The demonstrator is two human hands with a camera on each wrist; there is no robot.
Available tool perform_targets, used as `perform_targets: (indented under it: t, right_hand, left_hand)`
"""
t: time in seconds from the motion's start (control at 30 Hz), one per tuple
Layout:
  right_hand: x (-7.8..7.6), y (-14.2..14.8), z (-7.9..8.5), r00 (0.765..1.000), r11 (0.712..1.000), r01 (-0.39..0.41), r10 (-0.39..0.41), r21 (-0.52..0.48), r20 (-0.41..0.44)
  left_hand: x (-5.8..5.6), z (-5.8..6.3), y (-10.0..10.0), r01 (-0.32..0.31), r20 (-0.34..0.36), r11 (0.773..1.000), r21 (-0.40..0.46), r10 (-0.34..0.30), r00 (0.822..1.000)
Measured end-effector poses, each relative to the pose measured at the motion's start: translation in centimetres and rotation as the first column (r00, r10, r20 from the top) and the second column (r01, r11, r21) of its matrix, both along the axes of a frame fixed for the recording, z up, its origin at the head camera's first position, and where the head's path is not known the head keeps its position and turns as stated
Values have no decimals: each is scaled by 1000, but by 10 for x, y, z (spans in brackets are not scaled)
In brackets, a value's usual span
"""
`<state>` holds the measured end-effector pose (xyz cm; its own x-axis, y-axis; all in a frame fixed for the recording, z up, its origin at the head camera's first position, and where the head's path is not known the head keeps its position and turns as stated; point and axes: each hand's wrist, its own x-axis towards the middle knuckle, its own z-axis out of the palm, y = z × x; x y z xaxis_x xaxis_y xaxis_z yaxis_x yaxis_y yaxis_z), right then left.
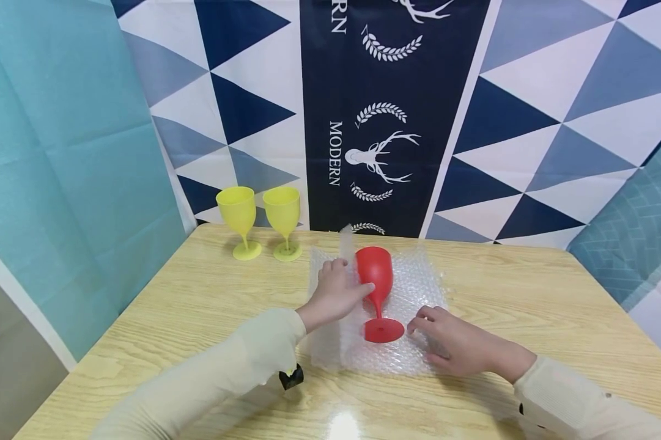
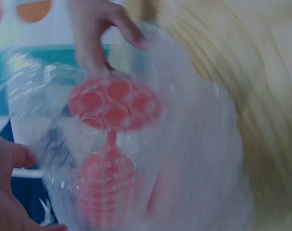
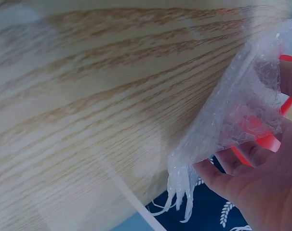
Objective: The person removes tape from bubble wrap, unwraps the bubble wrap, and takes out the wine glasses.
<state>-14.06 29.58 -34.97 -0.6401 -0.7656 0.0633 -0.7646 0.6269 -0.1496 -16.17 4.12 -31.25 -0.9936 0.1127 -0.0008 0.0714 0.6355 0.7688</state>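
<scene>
A red goblet [image 1: 375, 272] lies on a sheet of bubble wrap [image 1: 418, 278], its foot toward me. My left hand [image 1: 336, 290] holds the sheet's left flap, which is lifted and partly over the goblet. The left thumb reaches across to the bowl. In the left wrist view the goblet's foot [image 2: 116, 103] shows through the wrap. Loosely bent, with thumb and fingers apart, my right hand [image 1: 454, 342] rests at the sheet's right edge beside the foot. The right wrist view has its fingers [image 3: 218, 179] against the crumpled wrap edge.
Two yellow goblets, a left one [image 1: 236, 211] and a right one [image 1: 282, 211], stand upright at the table's back left. The wooden table [image 1: 528, 293] meets a patterned cloth [image 1: 528, 140] behind it. A small black object [image 1: 291, 377] shows below the left sleeve.
</scene>
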Motion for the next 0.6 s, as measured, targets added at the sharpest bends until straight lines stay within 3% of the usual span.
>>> perform_targets:
  t: [0.07, 0.13, 0.27, 0.33, 0.4, 0.5, 0.6]
  right_hand:
    - [0, 1, 0, 1000, 1000, 8, -8, 0, 4]
    - [0, 1, -1, 1000, 1000, 6, -6, -3, 1]
    - [0, 1, -4, 1000, 1000, -6, 5, -10, -20]
    - [0, 2, -4, 1000, 1000, -10, 10, -11, -22]
    - [0, 2, -5, 1000, 1000, -1, 1, -9, -14]
    - [0, 2, -5, 1000, 1000, 19, -19, -1, 7]
    - [0, 2, -5, 999, 1000, 31, -31, 5, 10]
  left_hand:
    - [1, 1, 1, 62, -121, 989, -137, -79, 989]
    - [1, 2, 1, 114, -226, 949, -293, -185, 956]
    - [0, -2, -3, 173, -340, 823, -542, -402, 850]
    - [-1, -5, -4, 194, -353, 757, -624, -494, 795]
    - [-2, -8, -6, 214, -345, 706, -675, -559, 754]
    - [-2, -12, -8, 221, -320, 641, -735, -615, 720]
    - [-2, -18, -10, 212, -300, 604, -768, -632, 715]
